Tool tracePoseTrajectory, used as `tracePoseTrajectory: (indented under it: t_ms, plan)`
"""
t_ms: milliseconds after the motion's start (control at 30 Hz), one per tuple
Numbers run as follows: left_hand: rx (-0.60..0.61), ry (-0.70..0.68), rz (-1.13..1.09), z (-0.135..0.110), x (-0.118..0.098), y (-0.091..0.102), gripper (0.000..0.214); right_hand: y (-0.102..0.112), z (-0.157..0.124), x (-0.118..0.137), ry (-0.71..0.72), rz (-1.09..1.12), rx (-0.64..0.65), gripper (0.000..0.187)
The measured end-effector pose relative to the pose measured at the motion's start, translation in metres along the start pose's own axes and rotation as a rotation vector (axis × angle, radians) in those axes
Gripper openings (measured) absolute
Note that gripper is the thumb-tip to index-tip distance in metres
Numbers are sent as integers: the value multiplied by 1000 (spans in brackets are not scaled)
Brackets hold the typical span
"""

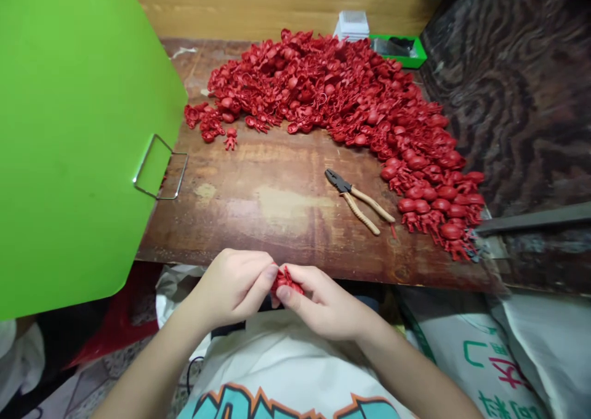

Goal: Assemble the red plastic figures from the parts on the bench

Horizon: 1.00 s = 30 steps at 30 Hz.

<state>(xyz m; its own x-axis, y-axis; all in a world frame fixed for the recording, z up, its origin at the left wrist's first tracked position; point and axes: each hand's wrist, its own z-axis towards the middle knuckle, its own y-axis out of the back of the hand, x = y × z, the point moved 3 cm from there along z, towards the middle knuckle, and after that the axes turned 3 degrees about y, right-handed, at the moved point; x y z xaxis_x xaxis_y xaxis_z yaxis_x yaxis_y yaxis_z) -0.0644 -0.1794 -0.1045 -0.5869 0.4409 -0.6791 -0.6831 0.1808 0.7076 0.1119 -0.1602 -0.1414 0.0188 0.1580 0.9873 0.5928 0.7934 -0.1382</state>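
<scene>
Head view: the left hand (228, 290) and right hand (325, 305) are held just off the near edge of the bench (258, 222), both nearly closed, pinching a small red figure (285, 282) between the fingertips. The figure is partly hidden by the fingers. Firm fingertip contact from both sides gives the best control of small limbs. On the far side of the bench lies a large pile (323, 93) of similar figures. Pliers (355, 200) rest on the bench, right of center. A green board (69, 142) stands at its left.
</scene>
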Motion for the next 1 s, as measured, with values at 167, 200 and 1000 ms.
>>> tracePoseTrajectory:
  t_ms: [167,200,1000]
  plan:
    - [-54,-86,15,5,-4,1,45,-13,2,-2,82,167,6,56]
    - [-51,-79,-15,6,-5,1,46,-14,2,-2,89,186,-11,56]
    - [-41,222,-257,16,-4,-20,62,-8,10,-29,10,354,-98,61]
